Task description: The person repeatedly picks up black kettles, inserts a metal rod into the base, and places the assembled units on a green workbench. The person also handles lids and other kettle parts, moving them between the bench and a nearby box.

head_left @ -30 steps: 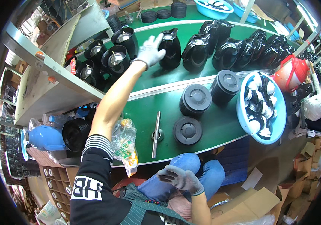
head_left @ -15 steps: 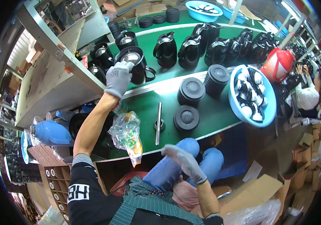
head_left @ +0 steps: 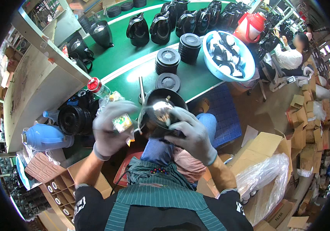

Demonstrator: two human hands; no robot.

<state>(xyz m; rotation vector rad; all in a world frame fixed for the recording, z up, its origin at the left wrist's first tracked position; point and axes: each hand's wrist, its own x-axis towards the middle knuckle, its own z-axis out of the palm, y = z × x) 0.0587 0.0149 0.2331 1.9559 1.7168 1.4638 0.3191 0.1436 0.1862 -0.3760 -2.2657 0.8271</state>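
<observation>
Both hands on one black jug (head_left: 161, 111), held over the lap just near the green table (head_left: 195, 77) edge, shiny mouth facing up.

Right hand (head_left: 192, 134), gloved, is wrapped round the jug's right and near side, fingers curled on the rim. Left hand (head_left: 111, 127), gloved, sits at the jug's left side with fingers bent; looks like it's on the body, but it's blurred and I can't tell if it actually grips or just steadies.

Around it:
- flat black lid (head_left: 168, 81) and a metal rod (head_left: 141, 88) on the table just beyond the jug
- two lid stacks (head_left: 167, 61) further back, blue basin (head_left: 246, 73) of parts to the far right
- row of finished jugs (head_left: 161, 27) along the far side
- crinkly plastic bag (head_left: 115, 106) and red-capped bottle (head_left: 97, 87) right by the left hand
- blue flask (head_left: 43, 136) on the left, open boxes (head_left: 265, 146) on the right

Risks, my read:
- jug is off the table, supported by the hands alone; gloves on a glossy shell could slip, so it could drop to lap or floor
- fingers over the rim may smudge or knock the shiny liner
- bag sits right against the left hand; it could snag and drag the bottle off the edge
- rod lies near the table edge, so a knock from the jug could roll it off
</observation>
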